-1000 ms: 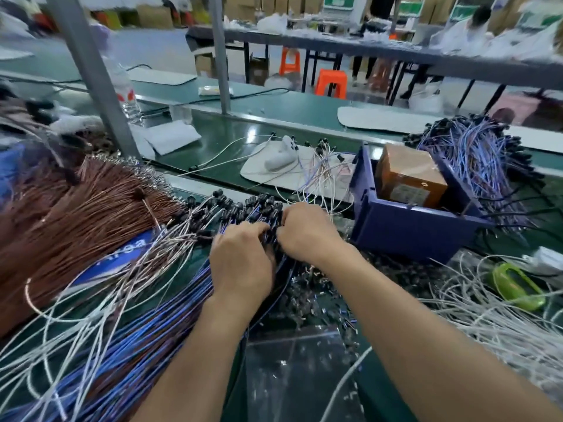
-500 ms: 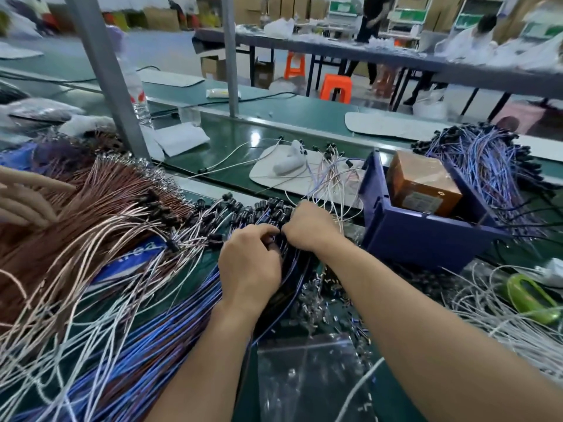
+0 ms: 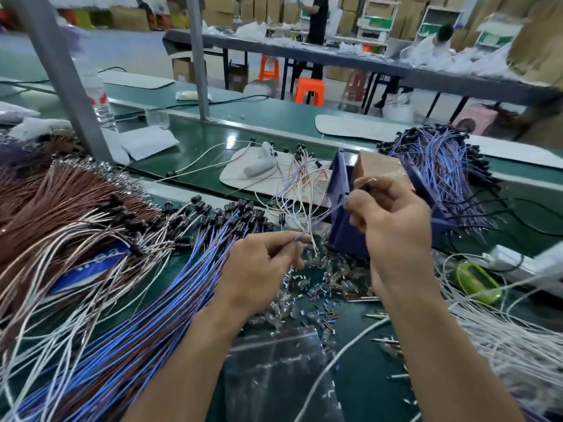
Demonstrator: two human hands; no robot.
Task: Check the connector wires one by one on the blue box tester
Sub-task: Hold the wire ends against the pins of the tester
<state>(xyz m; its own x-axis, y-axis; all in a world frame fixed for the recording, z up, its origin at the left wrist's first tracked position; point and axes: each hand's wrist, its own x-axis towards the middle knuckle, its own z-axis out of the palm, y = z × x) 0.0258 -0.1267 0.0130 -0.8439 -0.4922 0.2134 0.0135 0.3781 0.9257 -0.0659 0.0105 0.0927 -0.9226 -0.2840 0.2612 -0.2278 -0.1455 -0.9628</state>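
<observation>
One blue connector wire (image 3: 327,215) stretches between my hands above the bench. My right hand (image 3: 393,220) pinches its black connector end, raised in front of the blue box tester (image 3: 344,220). My left hand (image 3: 262,266) pinches the wire's other end lower down. The blue box holds a brown cardboard-coloured unit (image 3: 379,166), partly hidden by my right hand. A large fan of blue wires with black connectors (image 3: 170,284) lies to the left of my hands.
Brown wires (image 3: 51,202) and white wires (image 3: 76,254) are piled at left. A second blue bundle (image 3: 441,166) sits behind the box. Loose metal terminals (image 3: 320,287), a clear bag (image 3: 274,370), a green tool (image 3: 476,281) and white wires (image 3: 502,336) lie around. A grey post (image 3: 61,74) stands at left.
Both hands have lifted out of the blue wire pile with a single wire. My right hand rose toward the blue box; my left hand drew the other end taut.
</observation>
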